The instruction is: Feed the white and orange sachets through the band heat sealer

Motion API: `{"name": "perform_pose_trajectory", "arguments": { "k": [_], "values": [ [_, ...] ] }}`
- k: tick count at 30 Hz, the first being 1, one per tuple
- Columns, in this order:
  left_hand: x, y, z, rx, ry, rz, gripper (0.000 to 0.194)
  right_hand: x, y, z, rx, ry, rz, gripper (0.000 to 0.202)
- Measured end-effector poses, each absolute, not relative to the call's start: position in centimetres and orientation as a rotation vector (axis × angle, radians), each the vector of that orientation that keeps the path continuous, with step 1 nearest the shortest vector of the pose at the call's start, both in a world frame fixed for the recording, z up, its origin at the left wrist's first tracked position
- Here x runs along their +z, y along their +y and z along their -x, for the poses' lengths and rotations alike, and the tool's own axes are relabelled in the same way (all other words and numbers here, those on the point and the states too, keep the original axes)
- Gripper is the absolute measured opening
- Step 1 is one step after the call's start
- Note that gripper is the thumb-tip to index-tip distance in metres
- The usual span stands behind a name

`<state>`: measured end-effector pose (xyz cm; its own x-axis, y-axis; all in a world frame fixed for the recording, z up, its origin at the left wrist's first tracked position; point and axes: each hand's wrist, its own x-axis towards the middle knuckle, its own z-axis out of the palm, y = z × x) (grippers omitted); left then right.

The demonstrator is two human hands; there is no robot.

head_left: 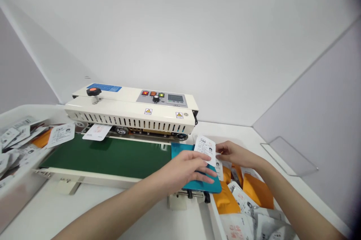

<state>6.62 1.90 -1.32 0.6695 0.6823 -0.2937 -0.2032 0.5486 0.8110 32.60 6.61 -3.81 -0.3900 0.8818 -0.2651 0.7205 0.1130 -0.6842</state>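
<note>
A white printed sachet [204, 147] is at the right end of the band sealer [131, 110], tilted above the blue plate [180, 150]. My left hand [188, 166] reaches over the plate with its fingers stretched out and apart, the index finger touching the sachet's lower part. At the sachet's right edge, my right hand [229, 153] is closed in a pinch; its fingertips are partly hidden. A second white sachet [97, 132] lies at the sealer's front slot, above the green conveyor belt [121, 157]. Another sachet [61, 135] rests at the belt's left end.
To the right stands a white bin [216, 217] with several white and orange sachets. Another white bin [19, 191] at the left also holds several sachets. A thin wire frame [282, 174] sits by the right wall. White panels [225, 44] enclose the back and sides.
</note>
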Motion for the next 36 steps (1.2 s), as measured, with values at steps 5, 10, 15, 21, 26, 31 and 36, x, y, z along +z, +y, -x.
{"name": "perform_pose_trajectory", "arguments": {
  "k": [5, 10, 15, 21, 26, 31, 36],
  "values": [
    [-1.4, 1.8, -6.8, 0.577, 0.652, -0.827, 0.024, -3.8, 6.6, -32.5, 1.175, -2.182, 1.577, 0.035],
    [-1.3, 1.8, -6.7, 0.579, 0.648, -0.831, 0.026, -3.9, 6.6, -32.6, 1.185, -2.142, 1.547, 0.032],
    [-1.1, 1.7, -6.6, 0.580, 0.660, -0.832, 0.025, -3.5, 6.5, -32.1, 1.221, -2.119, 1.533, 0.034],
    [-0.7, 1.5, -6.7, 0.589, 0.700, -0.822, 0.029, -3.3, 5.8, -31.0, 1.518, -2.049, 1.368, 0.035],
    [-0.5, 1.2, -6.6, 0.615, 0.716, -0.810, 0.035, -3.8, 5.8, -31.2, 1.428, -2.090, 1.526, 0.036],
    [-0.4, 0.9, -6.5, 0.648, 0.715, -0.796, 0.036, -4.0, 6.1, -32.0, 1.335, -2.112, 1.560, 0.038],
    [-0.5, 0.4, -6.3, 0.689, 0.748, -0.781, 0.039, -4.0, 6.2, -32.7, 1.317, -2.160, 1.500, 0.040]
  ]
}}
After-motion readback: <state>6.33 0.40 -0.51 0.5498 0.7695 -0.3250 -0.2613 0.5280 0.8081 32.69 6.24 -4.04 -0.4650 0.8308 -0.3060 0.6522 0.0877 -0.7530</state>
